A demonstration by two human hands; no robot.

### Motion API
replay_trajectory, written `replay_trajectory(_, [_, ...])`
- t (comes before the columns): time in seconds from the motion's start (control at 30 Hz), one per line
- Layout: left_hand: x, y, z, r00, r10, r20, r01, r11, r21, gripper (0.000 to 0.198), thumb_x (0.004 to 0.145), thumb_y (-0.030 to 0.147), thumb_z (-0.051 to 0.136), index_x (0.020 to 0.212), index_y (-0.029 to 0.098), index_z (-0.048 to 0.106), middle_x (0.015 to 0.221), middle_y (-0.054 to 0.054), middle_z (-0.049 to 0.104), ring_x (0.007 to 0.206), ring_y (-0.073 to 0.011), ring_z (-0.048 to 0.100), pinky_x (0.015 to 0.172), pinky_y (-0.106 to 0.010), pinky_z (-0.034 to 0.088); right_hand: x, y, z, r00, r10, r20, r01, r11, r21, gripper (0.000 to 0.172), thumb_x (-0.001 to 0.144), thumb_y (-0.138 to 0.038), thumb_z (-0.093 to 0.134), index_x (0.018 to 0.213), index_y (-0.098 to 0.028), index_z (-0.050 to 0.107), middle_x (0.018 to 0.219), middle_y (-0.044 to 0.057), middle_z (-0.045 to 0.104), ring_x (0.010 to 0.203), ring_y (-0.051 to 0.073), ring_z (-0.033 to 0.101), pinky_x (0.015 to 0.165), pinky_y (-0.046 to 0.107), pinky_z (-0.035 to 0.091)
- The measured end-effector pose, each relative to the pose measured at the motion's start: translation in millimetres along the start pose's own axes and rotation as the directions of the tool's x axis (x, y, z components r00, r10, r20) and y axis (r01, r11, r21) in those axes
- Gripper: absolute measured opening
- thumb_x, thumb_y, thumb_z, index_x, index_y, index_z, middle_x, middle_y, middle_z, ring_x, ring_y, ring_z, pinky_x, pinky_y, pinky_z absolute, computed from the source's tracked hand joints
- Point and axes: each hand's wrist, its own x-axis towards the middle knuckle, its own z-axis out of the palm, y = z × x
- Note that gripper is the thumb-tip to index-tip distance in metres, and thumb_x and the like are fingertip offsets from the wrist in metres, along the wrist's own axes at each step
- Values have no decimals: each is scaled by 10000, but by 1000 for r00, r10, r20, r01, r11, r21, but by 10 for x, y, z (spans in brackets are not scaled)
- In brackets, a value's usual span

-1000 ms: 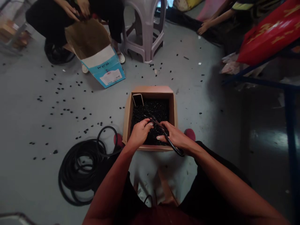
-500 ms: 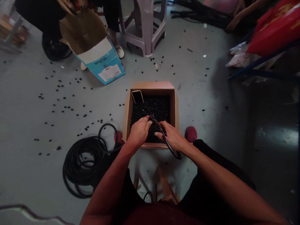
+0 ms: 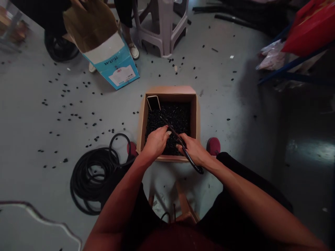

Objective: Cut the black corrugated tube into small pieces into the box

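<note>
- In the head view, a long dark implement (image 3: 186, 153) is held in the right hand (image 3: 193, 148); it is slanted from the near right toward the far left, above the inside of a cardboard box (image 3: 170, 90).
- The grip of the right hand is closed around the implement, and its near end is seen curving out past the palm, over the near rim of the box.
- The left hand (image 3: 157, 141) is placed over the left part of the box, its fingertips brought narrowly together beside the implement; whether anything is pinched there cannot be told.
- The bottom of the box is covered with small black pieces (image 3: 172, 111), and a small dark panel with a pale edge (image 3: 154, 103) is leaned in its far left corner.
- The box is flanked by two dark red shoes (image 3: 214, 146), one on each side.
- On the floor (image 3: 222, 97) to the left, a coil of black tubing (image 3: 78, 177) is laid, with black bits (image 3: 94, 124) scattered beyond it.
- A pale cord (image 3: 39, 217) is seen at the near left.
- At the far left, a blue and white carton (image 3: 117, 68) is tilted in front of another seated person; a plastic stool (image 3: 164, 31) is set to its right.
- At the far right, a red bag (image 3: 306, 33) is seen above a blue frame (image 3: 288, 67).
</note>
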Motion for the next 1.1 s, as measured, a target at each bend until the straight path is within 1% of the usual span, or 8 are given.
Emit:
replay_trajectory(0.13, [-11, 8, 36, 1000, 3, 29, -5, 998, 65, 264, 941, 196, 374, 1035, 114, 608, 1005, -126, 676, 993, -215, 615, 888, -311, 440, -24, 14, 18, 999, 30, 28, -29, 999, -33, 121, 844, -293, 446, 922, -203, 467, 832, 49, 611, 712, 183, 538, 622, 255, 330])
replay_trajectory(0.3, [-20, 17, 51, 999, 5, 49, -11, 994, 106, 286, 952, 211, 344, 967, 113, 612, 989, -146, 676, 924, -228, 623, 834, -315, 437, -37, 27, 14, 997, 58, 55, -53, 994, -92, 134, 845, -293, 434, 936, -204, 478, 841, 60, 635, 718, 203, 555, 606, 258, 312])
replay_trajectory(0.4, [0, 1, 67, 999, -1, 54, -7, 990, 142, 280, 951, 219, 344, 913, 130, 607, 945, -128, 678, 878, -222, 627, 795, -309, 438, -30, 49, 28, 996, 72, 57, -65, 991, -114, 151, 845, -288, 440, 959, -203, 491, 845, 66, 645, 728, 210, 569, 607, 259, 312])
replay_trajectory(0.53, [24, -42, 100, 998, -8, 59, 0, 989, 148, 258, 942, 229, 364, 882, 146, 601, 888, -99, 674, 843, -203, 625, 778, -296, 439, -23, 85, 61, 995, 78, 59, -71, 991, -111, 153, 847, -278, 465, 976, -209, 508, 831, 62, 652, 723, 202, 583, 607, 252, 320])
replay_trajectory(0.67, [15, -69, 116, 997, -26, 70, 15, 987, 158, 265, 940, 235, 357, 898, 137, 600, 913, -117, 673, 853, -218, 626, 777, -312, 440, -28, 103, 93, 996, 65, 57, -58, 992, -108, 140, 850, -264, 465, 971, -215, 513, 842, 57, 663, 731, 196, 594, 614, 246, 329])
replay_trajectory(0.83, [-11, -74, 113, 995, -42, 87, 27, 987, 159, 271, 940, 240, 356, 899, 132, 601, 918, -134, 672, 856, -229, 630, 776, -324, 444, -32, 109, 135, 993, 84, 88, -76, 994, -81, 150, 836, -227, 455, 969, -203, 520, 822, 61, 673, 712, 198, 605, 603, 243, 334])
replay_trajectory(1.0, [-21, -70, 107, 992, -54, 117, 28, 977, 212, 286, 946, 249, 348, 926, 122, 603, 932, -141, 675, 868, -233, 635, 783, -323, 449, -25, 128, 183, 992, 87, 90, -76, 990, -117, 159, 846, -221, 454, 991, -200, 517, 866, 80, 681, 748, 198, 614, 609, 243, 325])
replay_trajectory(1.1, [-17, -81, 103, 988, -67, 141, 33, 972, 232, 303, 952, 262, 333, 957, 123, 601, 968, -140, 677, 892, -226, 636, 802, -318, 449, -26, 129, 217, 989, 111, 94, -98, 987, -128, 177, 849, -210, 452, 1012, -196, 519, 847, 73, 685, 732, 187, 619, 606, 234, 323])
